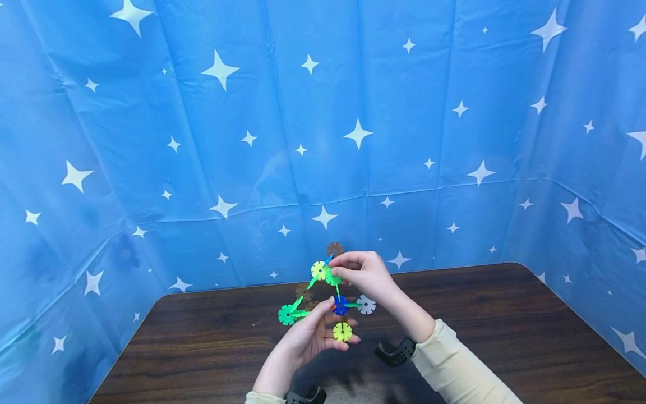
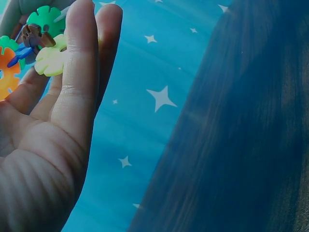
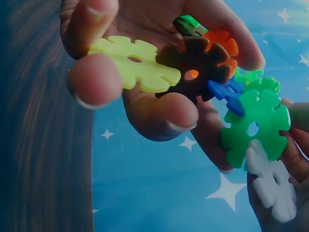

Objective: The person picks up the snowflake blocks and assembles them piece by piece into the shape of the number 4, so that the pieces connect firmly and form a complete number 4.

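Both hands hold one linked chain of notched, flower-shaped plastic discs above the table. My left hand (image 1: 309, 341) grips its lower part, the thumb beside a blue disc (image 1: 339, 310) and the fingers behind a yellow disc (image 1: 336, 332). An orange disc (image 3: 226, 43) and a brown disc (image 3: 179, 60) lie within that hand's grasp. Higher up, my right hand (image 1: 367, 275) pinches near a green disc (image 1: 330, 279), next to another yellow disc (image 1: 315, 271). A white disc (image 1: 364, 310) sticks out right; a green disc (image 1: 285, 319) hangs left. The right fingertips partly hide the joint there.
A dark wood-grain table (image 1: 202, 353) lies beneath the hands. Behind it and at both sides hangs a blue cloth (image 1: 323, 168) with white stars. Black straps (image 1: 396, 353) sit at the wrists.
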`<action>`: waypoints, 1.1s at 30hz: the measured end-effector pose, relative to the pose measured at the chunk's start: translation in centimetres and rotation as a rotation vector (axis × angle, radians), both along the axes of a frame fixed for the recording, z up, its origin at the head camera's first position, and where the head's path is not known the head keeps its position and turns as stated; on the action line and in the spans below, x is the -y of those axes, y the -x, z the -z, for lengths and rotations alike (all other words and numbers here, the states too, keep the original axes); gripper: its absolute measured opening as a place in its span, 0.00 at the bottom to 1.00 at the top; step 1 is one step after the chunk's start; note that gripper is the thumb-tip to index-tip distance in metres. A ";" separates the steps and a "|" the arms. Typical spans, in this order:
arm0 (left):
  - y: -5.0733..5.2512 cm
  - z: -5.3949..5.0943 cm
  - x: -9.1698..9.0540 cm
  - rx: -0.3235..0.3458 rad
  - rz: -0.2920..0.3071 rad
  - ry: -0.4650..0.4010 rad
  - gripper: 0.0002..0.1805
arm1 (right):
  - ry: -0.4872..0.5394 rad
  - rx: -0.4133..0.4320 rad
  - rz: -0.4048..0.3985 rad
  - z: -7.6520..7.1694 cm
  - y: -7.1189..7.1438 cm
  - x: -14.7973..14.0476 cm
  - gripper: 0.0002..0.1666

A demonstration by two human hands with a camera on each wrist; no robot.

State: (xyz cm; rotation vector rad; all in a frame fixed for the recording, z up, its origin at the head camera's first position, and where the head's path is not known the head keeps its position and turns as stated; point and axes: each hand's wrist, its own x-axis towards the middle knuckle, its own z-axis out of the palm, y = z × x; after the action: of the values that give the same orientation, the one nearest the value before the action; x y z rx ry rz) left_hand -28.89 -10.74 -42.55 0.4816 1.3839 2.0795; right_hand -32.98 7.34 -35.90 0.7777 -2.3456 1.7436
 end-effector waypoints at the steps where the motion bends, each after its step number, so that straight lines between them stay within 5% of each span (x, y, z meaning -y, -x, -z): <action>1: 0.0 0.0 0.0 0.001 0.000 0.001 0.31 | -0.004 0.001 -0.003 0.1 0.0 0.0 0.10; 8: 0.0 0.1 0.0 -0.019 0.021 -0.007 0.34 | -0.005 0.002 -0.053 0.7 -0.5 -0.8 0.13; 17: 0.0 0.2 0.0 -0.018 0.016 -0.024 0.29 | -0.052 0.017 -0.290 2.0 -0.8 -1.9 0.38; 33: -0.1 0.1 0.1 -0.033 0.008 -0.045 0.32 | 0.012 -0.020 -0.131 3.0 -1.6 -0.6 0.37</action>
State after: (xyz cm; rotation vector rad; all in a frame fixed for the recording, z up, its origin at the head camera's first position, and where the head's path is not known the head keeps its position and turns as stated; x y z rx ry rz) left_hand -28.81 -10.86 -42.65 0.5418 1.3537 2.1086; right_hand -31.38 7.91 -38.92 0.9631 -2.3175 1.7881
